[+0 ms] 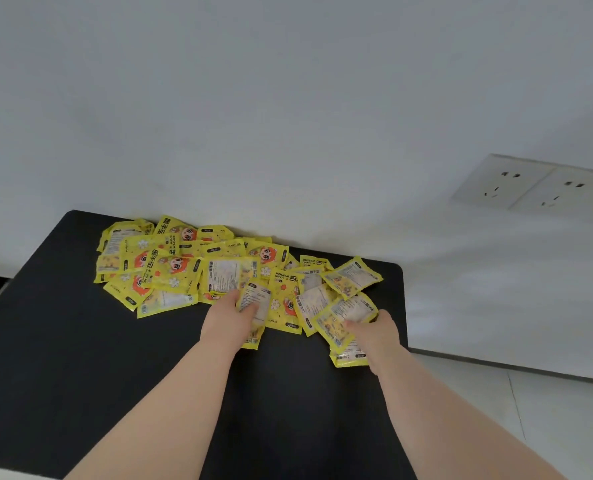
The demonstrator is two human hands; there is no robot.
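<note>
Head view only. Black counter (80,341) set against white wall (288,116), double sockets (534,185) far right, pale floor (547,410) beyond the right edge. Loose pile (170,268) of yellow hand-warmer packets heaped along far side of counter, overlapping, some picture up, some label up. Left hand (227,318) at near edge of pile, gripping left packet (257,299) label up, thumb on top, remaining fingers tucked beneath and hidden; maybe a second packet underneath, cannot tell. Right hand (376,334) near counter's right edge, pinching right packet (345,315) by its near edge, fingers (352,323) curled onto it. Spare packet (348,360) lying flat just below that hand. Gathering or sorting, judged early, most of pile not yet handled. Risks: slick film slipping out of a light pinch; a lift dragging overlapped neighbours along; right-side packets close to the edge, easily swept onto floor by a careless wrist.
</note>
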